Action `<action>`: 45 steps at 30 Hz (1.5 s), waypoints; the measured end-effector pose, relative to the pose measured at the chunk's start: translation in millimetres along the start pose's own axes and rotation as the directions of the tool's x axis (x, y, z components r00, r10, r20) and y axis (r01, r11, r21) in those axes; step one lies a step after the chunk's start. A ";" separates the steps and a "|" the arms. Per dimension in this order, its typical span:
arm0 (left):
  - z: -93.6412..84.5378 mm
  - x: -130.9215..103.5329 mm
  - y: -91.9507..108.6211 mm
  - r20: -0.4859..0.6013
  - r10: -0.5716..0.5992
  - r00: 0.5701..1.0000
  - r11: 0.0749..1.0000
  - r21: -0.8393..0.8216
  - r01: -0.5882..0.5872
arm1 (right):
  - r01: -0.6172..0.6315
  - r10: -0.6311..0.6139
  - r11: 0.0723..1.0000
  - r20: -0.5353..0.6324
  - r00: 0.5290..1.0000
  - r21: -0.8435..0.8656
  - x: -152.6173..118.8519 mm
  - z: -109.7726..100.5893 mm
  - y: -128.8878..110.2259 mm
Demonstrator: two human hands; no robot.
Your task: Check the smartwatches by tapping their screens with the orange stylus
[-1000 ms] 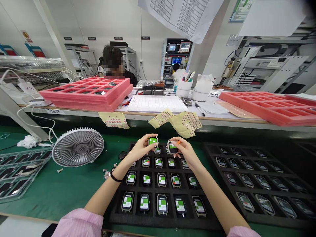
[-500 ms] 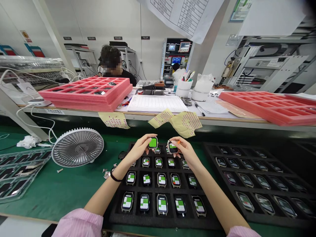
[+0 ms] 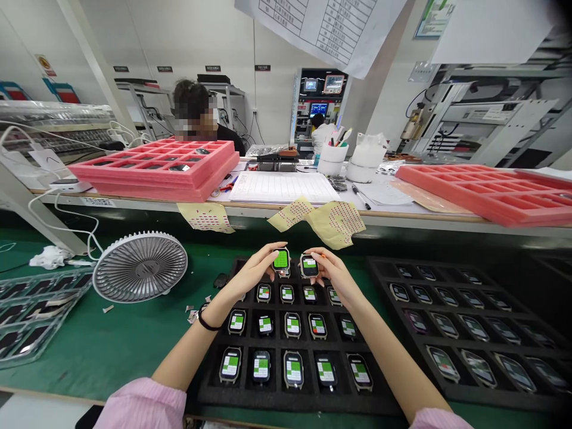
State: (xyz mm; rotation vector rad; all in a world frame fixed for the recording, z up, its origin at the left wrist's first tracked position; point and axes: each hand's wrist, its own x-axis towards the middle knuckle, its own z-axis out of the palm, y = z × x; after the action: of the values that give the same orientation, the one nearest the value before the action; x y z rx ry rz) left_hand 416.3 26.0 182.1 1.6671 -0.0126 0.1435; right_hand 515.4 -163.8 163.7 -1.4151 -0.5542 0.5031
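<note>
My left hand (image 3: 258, 268) grips a watch (image 3: 281, 258) with a bright green screen by its edges. In my right hand (image 3: 333, 268) is a second watch (image 3: 309, 266), its screen white, green and dark; something small and orange shows at the fingers. Both watches are held apart, above the back row of a black foam tray (image 3: 277, 369). Rows of watches with lit white and green screens lie in the tray, among them a watch (image 3: 294, 369) at the front. A few screens have a red patch. My hands partly hide the back row.
A second black tray (image 3: 424, 351) with darker watches lies at the right. On the left are a round grey fan (image 3: 142, 267) and a clear tray (image 3: 33, 307). Pink foam trays (image 3: 156, 170) and a paper form (image 3: 285, 186) rest on the shelf; a person (image 3: 196, 113) sits beyond.
The left watch has moved slightly right and the right watch slightly left and turned flatter to view, so they are closer together. The person beyond has leaned left.
</note>
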 end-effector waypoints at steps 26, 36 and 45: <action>16.3 -5.4 -4.6 0.158 0.408 0.899 0.640 0.652 -0.406 | -0.063 0.061 0.998 0.064 0.996 0.025 -9.3 19.3 7.0; 16.1 -10.8 0.2 0.153 0.587 0.795 0.499 0.705 -0.504 | -0.004 -0.010 0.997 0.180 0.984 0.079 -10.5 15.4 2.5; 19.6 -11.2 3.2 0.154 0.717 0.680 0.509 0.550 -0.662 | -0.124 -0.003 0.943 0.383 0.924 0.308 -12.4 11.7 -0.3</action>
State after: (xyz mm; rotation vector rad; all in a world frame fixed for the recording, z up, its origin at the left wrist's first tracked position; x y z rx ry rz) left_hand 406.6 5.3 182.3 2.1747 -0.6484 0.9319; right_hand 498.4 -162.6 164.1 -1.0206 -0.6999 0.8901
